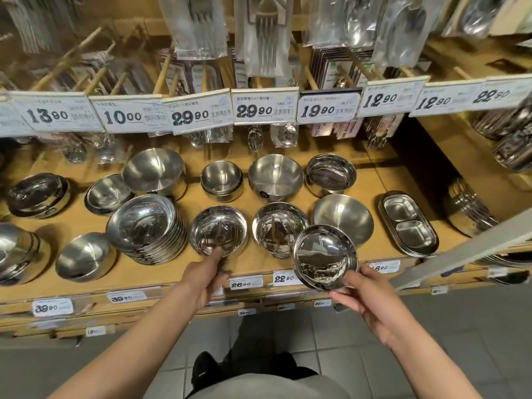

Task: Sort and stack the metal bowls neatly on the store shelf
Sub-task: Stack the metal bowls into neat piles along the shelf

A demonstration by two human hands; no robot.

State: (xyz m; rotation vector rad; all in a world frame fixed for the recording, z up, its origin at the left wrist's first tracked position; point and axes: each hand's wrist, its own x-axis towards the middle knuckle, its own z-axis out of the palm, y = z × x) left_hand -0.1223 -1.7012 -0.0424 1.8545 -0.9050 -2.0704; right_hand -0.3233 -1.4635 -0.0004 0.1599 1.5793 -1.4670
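Note:
Many steel bowls stand on a wooden store shelf (253, 267). My right hand (365, 295) holds a small shiny bowl (325, 256) tilted toward me, in front of the shelf's edge. My left hand (205, 276) grips the near rim of a shiny bowl (218, 230) standing on the shelf. Right of that one stands a similar footed bowl (277, 227), then a matte bowl (344, 216). A tall leaning stack of bowls (148, 226) sits to the left.
More bowls fill the back row (275, 175) and the left side (85, 256). A stack of divided oval trays (407, 223) lies at the right. Price tags (253, 106) and bagged cutlery (266, 33) hang above. A pale shelf rail (472, 249) crosses at the right.

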